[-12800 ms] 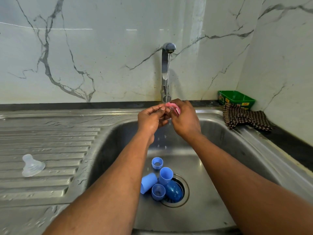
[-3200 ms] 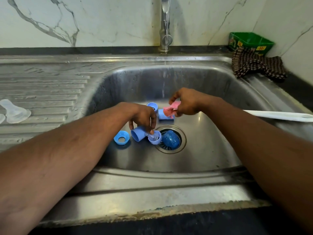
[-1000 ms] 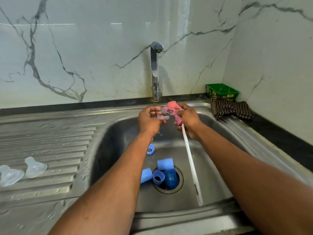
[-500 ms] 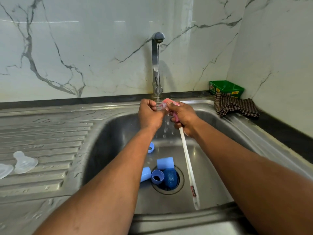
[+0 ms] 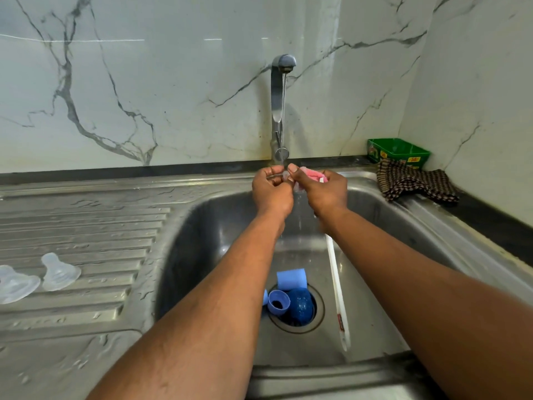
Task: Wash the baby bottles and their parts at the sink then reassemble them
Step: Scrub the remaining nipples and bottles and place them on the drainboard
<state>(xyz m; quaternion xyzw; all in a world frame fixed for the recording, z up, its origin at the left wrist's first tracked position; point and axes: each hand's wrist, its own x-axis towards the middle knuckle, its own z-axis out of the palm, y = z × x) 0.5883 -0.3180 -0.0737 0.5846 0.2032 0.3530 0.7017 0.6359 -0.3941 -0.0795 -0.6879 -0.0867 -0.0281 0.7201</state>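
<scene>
A small clear bottle part (image 5: 285, 176), too hidden to tell which way it pointed, was pinched under the running tap (image 5: 281, 105) between the two hands, held close together. The left hand (image 5: 271, 192) curled round it; the right hand (image 5: 323, 189) also gripped a pink-headed brush (image 5: 313, 176), whose long white handle slanted down toward the near rim of the sink (image 5: 317, 373). Two clear teats (image 5: 59, 272) stood on the draining board (image 5: 86, 226), seemingly washed. Blue caps and rings (image 5: 288, 295) lay by the drain, likely unwashed; reassembly had not begun.
</scene>
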